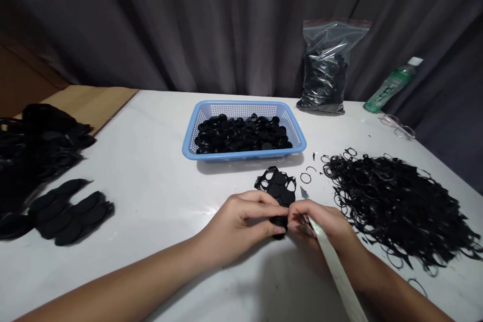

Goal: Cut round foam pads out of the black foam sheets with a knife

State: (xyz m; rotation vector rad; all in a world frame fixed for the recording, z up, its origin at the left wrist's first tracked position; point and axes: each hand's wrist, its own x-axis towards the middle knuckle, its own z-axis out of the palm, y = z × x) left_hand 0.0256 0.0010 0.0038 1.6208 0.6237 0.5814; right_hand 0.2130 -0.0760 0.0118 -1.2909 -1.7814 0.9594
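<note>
The left hand (pixel 237 226) and right hand (pixel 324 224) are slim and bare, and the left forearm (pixel 121 279) and right forearm (pixel 396 287) are bare too, without any covering

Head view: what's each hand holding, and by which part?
Left hand pinches the near end of the black rubber sheet; right hand grips the craft knife by its white handle.

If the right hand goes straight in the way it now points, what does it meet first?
The right hand, holding a white-handled knife, would likely meet the black disc sheet first, held by the left hand; they look nearly touching, but depth is unclear.
</note>
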